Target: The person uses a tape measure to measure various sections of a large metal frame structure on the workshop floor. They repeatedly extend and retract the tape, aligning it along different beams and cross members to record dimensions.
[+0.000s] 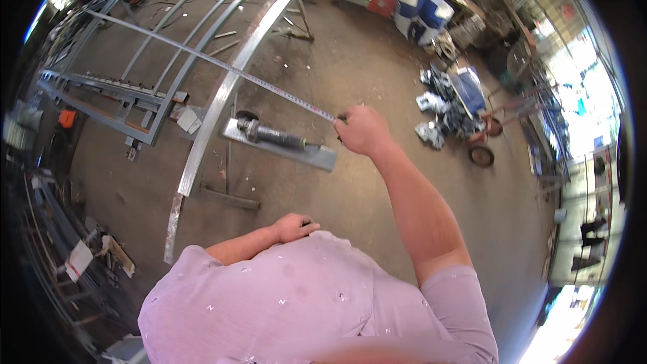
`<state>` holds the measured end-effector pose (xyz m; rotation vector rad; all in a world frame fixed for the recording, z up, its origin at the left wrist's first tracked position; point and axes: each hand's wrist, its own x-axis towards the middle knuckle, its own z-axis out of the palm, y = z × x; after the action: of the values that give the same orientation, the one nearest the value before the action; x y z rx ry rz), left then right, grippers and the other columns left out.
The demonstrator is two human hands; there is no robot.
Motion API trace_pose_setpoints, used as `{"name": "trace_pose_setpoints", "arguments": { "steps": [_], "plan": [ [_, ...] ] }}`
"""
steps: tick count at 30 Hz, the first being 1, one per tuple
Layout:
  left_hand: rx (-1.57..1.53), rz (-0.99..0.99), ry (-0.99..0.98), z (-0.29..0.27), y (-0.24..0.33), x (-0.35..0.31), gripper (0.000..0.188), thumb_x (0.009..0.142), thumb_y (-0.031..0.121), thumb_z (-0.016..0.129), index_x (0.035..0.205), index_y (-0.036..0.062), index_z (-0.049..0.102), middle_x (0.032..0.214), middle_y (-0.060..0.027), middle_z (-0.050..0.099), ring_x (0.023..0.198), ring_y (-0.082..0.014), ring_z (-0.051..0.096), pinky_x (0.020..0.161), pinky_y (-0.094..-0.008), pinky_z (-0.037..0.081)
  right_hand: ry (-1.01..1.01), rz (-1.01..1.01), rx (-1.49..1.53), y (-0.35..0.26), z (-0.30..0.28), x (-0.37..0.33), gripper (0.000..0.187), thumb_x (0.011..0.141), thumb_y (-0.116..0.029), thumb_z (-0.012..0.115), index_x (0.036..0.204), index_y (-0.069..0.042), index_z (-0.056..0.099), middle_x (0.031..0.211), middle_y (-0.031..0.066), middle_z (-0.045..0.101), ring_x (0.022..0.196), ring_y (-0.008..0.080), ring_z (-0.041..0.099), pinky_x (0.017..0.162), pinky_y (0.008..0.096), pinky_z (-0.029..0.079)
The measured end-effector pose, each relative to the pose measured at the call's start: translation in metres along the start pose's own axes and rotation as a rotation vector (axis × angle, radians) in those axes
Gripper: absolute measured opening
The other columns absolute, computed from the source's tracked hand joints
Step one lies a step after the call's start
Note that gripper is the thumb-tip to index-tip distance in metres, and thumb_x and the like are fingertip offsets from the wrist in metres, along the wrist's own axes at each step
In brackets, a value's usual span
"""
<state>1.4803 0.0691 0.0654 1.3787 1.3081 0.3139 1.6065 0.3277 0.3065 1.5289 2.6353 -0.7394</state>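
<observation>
My right hand [364,129] is closed around a tape measure, its case mostly hidden by the fingers. From it the pulled-out tape blade [283,93] runs up and left, across a long bright metal bar [226,91] and on over a grey metal frame [176,81]. Close to my shirt front, my left hand [294,227] is curled, with a small dark thing at the fingers that I cannot make out. Between the hands and the bar, an angle grinder [273,136] lies on a flat grey metal piece [317,156].
Stands with legs [232,199] show beneath the bar. At right, a wheeled cart [481,155] stands beside a heap of silvery and dark scraps [439,104]. Blue and white sacks [421,13] sit at the back. More metal lengths [50,229] lie at left, near an orange object [67,118].
</observation>
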Motion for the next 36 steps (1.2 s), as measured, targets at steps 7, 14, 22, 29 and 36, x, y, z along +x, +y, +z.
{"name": "trace_pose_setpoints", "arguments": {
  "steps": [7,14,22,29,36],
  "plan": [
    [-0.046,-0.077,0.240,0.028,0.051,0.133,0.059,0.104,0.059,0.056,0.109,0.0036,0.076,0.104,-0.0229,0.076,0.098,-0.0409,0.073,0.087,-0.0480,0.056,-0.016,-0.167,-0.081,0.072,-0.048,0.125,0.033,0.090,-0.034,0.061,0.107,-0.016,0.084,0.110,0.0163,0.078,0.107,0.0391,0.073,0.095,0.0487,0.058],
    [-0.162,-0.092,0.530,0.026,0.121,0.214,0.054,0.103,0.057,0.059,0.108,0.0062,0.077,0.105,-0.0229,0.076,0.099,-0.0408,0.073,0.086,-0.0486,0.055,-0.042,-0.191,-0.083,0.138,-0.102,0.247,0.036,0.089,-0.034,0.062,0.110,-0.014,0.083,0.115,0.0179,0.078,0.113,0.0394,0.072,0.100,0.0478,0.057],
    [-0.241,-0.273,0.629,-0.024,0.130,0.310,0.058,0.100,0.061,0.063,0.118,0.0085,0.079,0.108,-0.0205,0.078,0.101,-0.0377,0.075,0.090,-0.0456,0.058,-0.075,-0.207,-0.117,0.226,-0.140,0.406,0.034,0.086,-0.030,0.062,0.106,-0.011,0.083,0.112,0.0190,0.078,0.110,0.0392,0.073,0.097,0.0470,0.057],
    [-0.159,-0.184,0.625,-0.199,0.149,0.444,0.055,0.097,0.058,0.067,0.110,0.0060,0.078,0.106,-0.0195,0.078,0.098,-0.0383,0.075,0.088,-0.0451,0.059,-0.118,-0.156,0.019,0.331,-0.189,0.533,0.028,0.086,-0.023,0.069,0.100,-0.003,0.081,0.092,0.0173,0.079,0.086,0.0306,0.077,0.082,0.0415,0.060],
    [-0.104,-0.194,0.774,-0.371,0.158,0.486,0.055,0.094,0.054,0.072,0.115,0.0037,0.076,0.115,-0.0206,0.077,0.108,-0.0374,0.073,0.094,-0.0453,0.057,-0.162,-0.137,0.388,0.430,-0.233,0.633,0.023,0.092,-0.018,0.069,0.096,0.003,0.079,0.076,0.0072,0.073,0.065,0.0155,0.067,0.061,0.0328,0.052]
  ]
}}
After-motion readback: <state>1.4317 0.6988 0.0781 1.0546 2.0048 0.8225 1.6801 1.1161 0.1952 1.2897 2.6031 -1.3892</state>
